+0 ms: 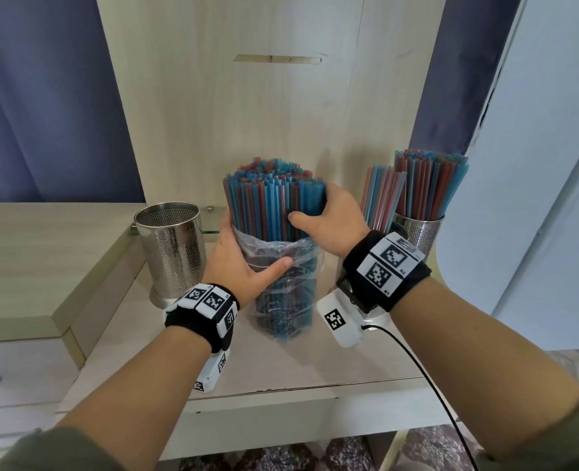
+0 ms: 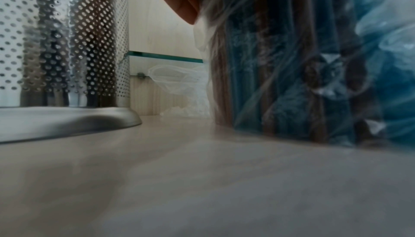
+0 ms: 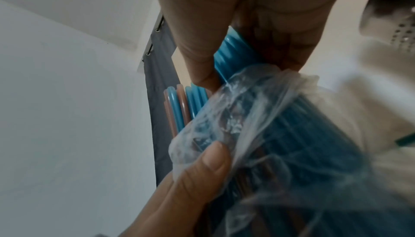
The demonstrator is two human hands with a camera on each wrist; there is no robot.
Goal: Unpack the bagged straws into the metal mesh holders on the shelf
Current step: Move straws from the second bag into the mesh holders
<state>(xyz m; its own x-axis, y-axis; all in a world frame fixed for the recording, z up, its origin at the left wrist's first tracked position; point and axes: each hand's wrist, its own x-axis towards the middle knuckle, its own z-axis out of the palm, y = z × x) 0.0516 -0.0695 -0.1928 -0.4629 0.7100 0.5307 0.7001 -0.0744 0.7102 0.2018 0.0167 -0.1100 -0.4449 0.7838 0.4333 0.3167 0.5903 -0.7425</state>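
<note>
Both hands are on it: right hand grips the upright straws above the bag the left hand clasps on the shelf, empty holder just left, nearer the left hand.

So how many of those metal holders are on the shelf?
2: an empty perforated steel holder left of the bagged straws, and one full of straws behind the right hand. More may be hidden.

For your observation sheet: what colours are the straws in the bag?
Blue and reddish-brown straws; head view shows them best.
</note>
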